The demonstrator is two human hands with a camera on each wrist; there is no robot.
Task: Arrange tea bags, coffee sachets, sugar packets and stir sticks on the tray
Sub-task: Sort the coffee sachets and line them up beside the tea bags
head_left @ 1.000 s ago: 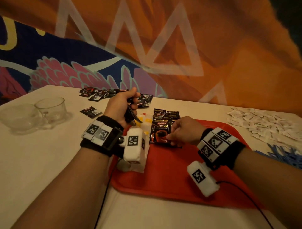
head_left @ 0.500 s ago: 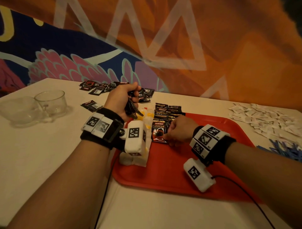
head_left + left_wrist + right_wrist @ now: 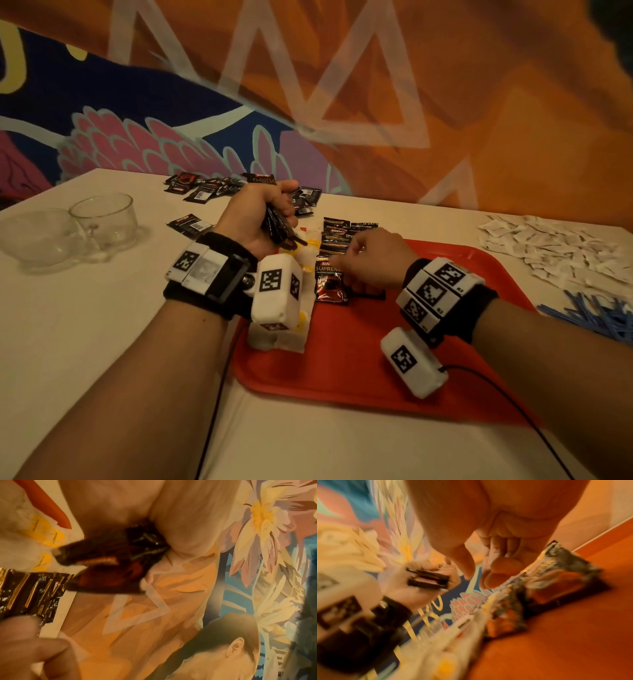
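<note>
Lifted off the tray's coffee row (image 3: 330,260), right hand (image 3: 375,260) hovers loose and empty; left hand (image 3: 260,216) grips spare sachets (image 3: 279,228) just left, nearer, pointing down over the red tray (image 3: 342,359).

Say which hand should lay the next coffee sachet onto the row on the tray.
Probably right. The right hand is empty, its fingers loosely curled over the sachet row on the red tray. The left hand grips the spare sachets beside it, so it serves better as the supply.
</note>
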